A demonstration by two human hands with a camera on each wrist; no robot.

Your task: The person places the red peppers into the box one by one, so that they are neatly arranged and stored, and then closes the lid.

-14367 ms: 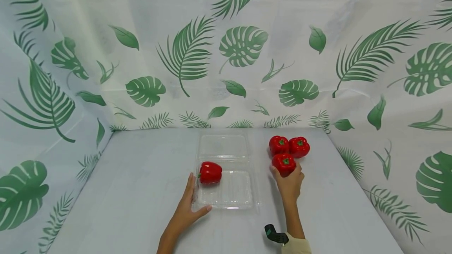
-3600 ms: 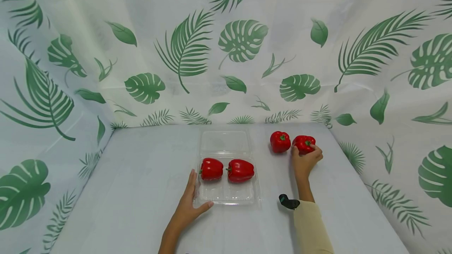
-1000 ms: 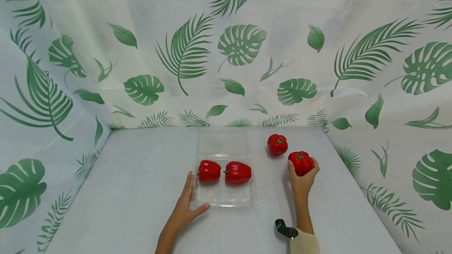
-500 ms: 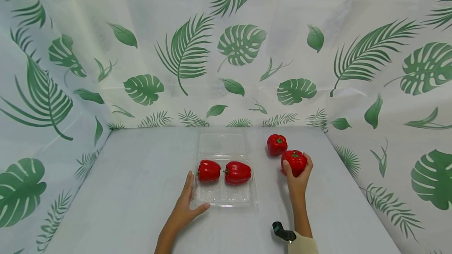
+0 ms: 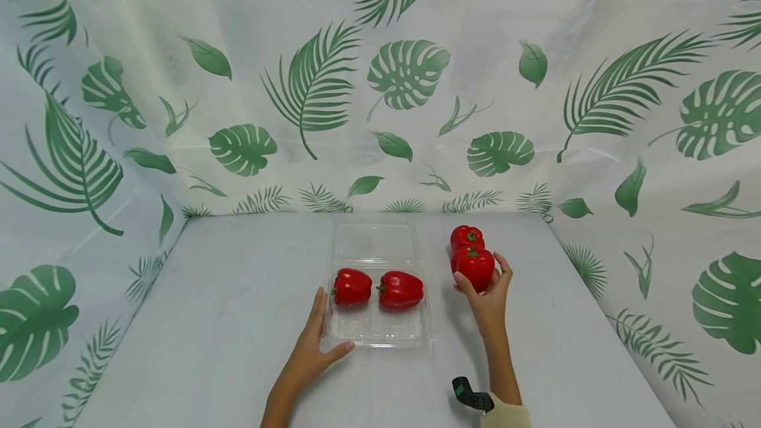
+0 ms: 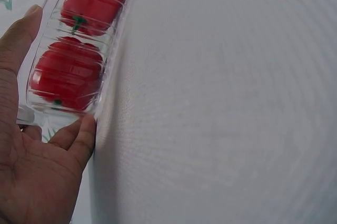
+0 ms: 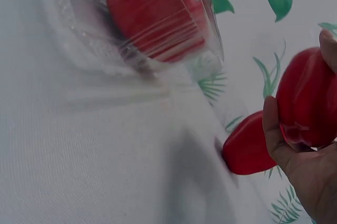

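At the left, the person's left hand point(image 5: 309, 352) rests with fingers straight and thumb spread against the left side of a clear plastic clamshell container point(image 5: 392, 331), its lid open at the back. Inside lie 2 red bell peppers on their sides, long axes running left to right, stems pointing left: the first pepper point(image 5: 352, 287) just beside the left hand's fingertips, the second pepper point(image 5: 401, 290) to its right. Farther right, a standing pepper point(image 5: 466, 235) sits stem up on the white surface point(image 5: 238, 296). Just in front of it, a held pepper point(image 5: 473, 271) is off the surface, gripped between the thumb and fingers of the right hand point(image 5: 490, 306); its stem points up and its long axis is roughly upright. Whether these last 2 peppers touch cannot be told.
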